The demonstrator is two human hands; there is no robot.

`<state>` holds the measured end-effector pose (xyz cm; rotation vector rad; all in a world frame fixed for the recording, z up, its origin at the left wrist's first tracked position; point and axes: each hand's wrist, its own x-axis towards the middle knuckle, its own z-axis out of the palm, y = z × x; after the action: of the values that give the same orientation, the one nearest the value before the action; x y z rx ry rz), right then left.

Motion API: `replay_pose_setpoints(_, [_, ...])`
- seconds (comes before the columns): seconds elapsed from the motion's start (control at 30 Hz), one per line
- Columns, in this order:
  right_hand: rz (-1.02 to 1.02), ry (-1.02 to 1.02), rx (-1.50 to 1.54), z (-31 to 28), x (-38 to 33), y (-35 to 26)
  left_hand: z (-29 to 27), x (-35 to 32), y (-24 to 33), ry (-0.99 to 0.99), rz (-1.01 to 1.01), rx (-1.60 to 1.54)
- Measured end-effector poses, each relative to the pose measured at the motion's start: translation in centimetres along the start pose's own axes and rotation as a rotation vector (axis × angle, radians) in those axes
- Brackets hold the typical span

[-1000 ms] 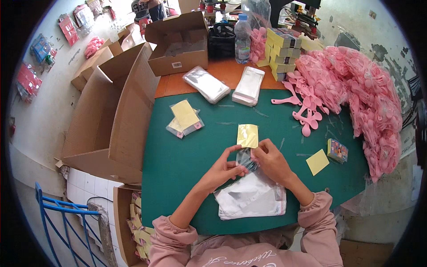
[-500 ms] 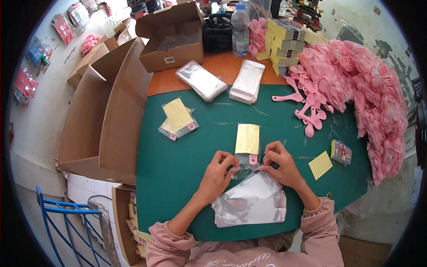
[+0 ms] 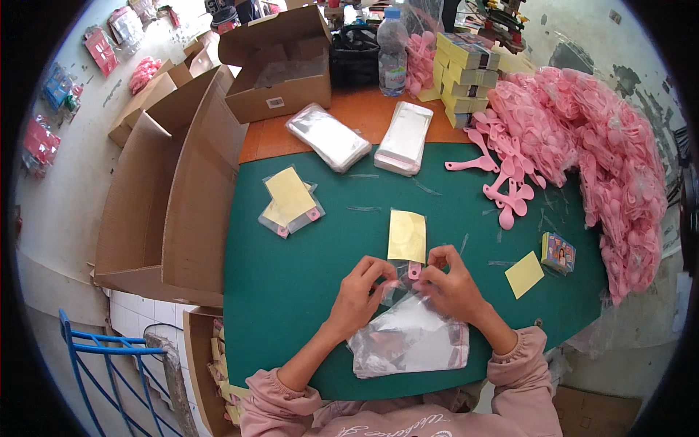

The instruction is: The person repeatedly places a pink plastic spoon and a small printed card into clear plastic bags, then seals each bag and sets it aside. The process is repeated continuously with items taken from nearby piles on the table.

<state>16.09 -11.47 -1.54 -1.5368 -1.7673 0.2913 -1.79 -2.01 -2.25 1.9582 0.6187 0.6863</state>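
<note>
Clear bag pinched at its mouth on a green table

At the lower edge, a soft pink sweatshirt with gathered cuffs bears white script, cut off by the frame. Before it lies a pile of glossy, see-through sleeves, crumpled on top. Just above, the left hand has thumb and forefinger nearly together on the clear bag's left edge, the other fingers curled; the right hand nips the right side likewise. Exact contact is hard to make out through the film. The bag lies between and beyond the hands, holding a smooth yellow card and a pink spoon, of which only the holed handle end shows.

To the left, 2 filled packs overlap. To the right, a loose card lies beside a small block of glossy cards, colourfully printed.

Farther off, smooth, round-bowled spoons spill from a heap wrapped in wrinkled plastic. Beyond 2 bundles of clear sleeves stand banded stacks of cards and a ridged bottle, blue-capped, its label too small to read. A cardboard box carries a white label. A black bag is partly hidden behind the bottle.
</note>
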Motion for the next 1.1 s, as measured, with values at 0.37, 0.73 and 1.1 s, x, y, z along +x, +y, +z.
replay_pose_setpoints(0.37, [0.334,0.002,0.591,0.4,-0.6,1.4,-0.1,0.0,0.4,-0.043,-0.153,-0.116])
replay_pose_setpoints(0.73, [0.688,0.080,0.742,0.9,-0.3,0.2,1.0,-0.3,0.0,0.013,-0.277,-0.125])
replay_pose_setpoints(1.1, [0.708,0.171,0.783,0.9,0.0,0.1,2.1,0.0,0.3,0.109,-0.355,-0.161])
